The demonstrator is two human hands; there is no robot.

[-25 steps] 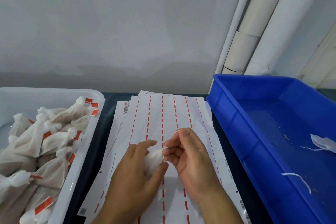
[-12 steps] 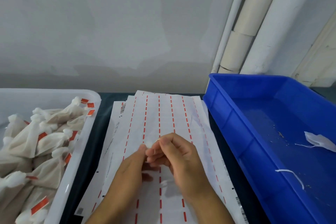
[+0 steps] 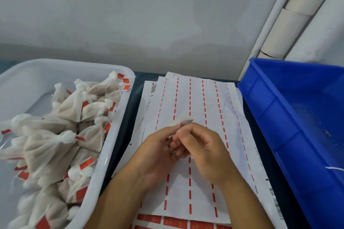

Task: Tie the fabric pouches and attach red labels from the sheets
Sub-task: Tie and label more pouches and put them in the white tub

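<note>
Left hand (image 3: 156, 151) & right hand (image 3: 201, 147) meet over the white paper label sheets (image 3: 197, 102), fingertips pinched narrow on a small pale scrap (image 3: 186, 122); prob. positioning it. What the scrap is, can't tell.

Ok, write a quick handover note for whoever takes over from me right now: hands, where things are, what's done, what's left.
Left hand and right hand: fingertips pinched together over the label sheets, working a small pale scrap; what it is can't be told.
White tub on the left: piled with tied pouches, most showing red labels.
Blue bin on the right: nearly empty, loose bits of string only in view.
Top sheet looks mostly peeled; unused red labels show on a sheet at the near edge.
Left: finish the piece in hand, then any remaining pouches.
</note>
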